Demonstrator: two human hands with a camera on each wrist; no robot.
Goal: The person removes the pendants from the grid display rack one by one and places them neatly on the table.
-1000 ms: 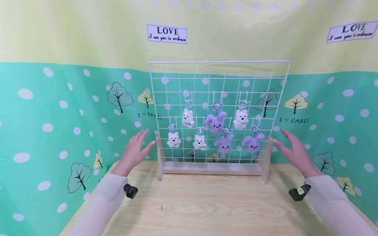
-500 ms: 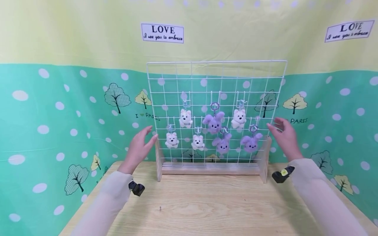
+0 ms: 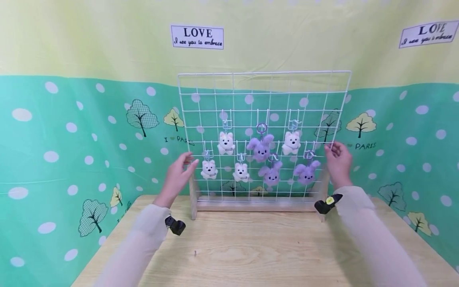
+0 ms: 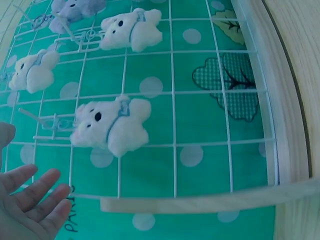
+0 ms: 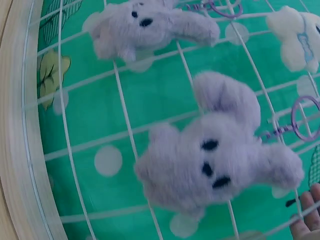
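Seven plush toys [image 3: 261, 149] are hanging on the rack [image 3: 258, 206], which is standing on the desk [image 3: 244, 247]: hanging is looking done, perhaps only straightening remaining! My left grip [image 3: 178, 175] is resting spread and empty by one edge; my right grip [image 3: 338, 163] is straddling the other, clasping or not, I can't tell.

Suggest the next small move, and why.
Probably curl the person's left grip round the left side edge of the white rectangular wire-mesh grid: the left wrist view shows its fingers spread, not wrapping the wire, while the right grip is at the opposite edge, its hold unclear.
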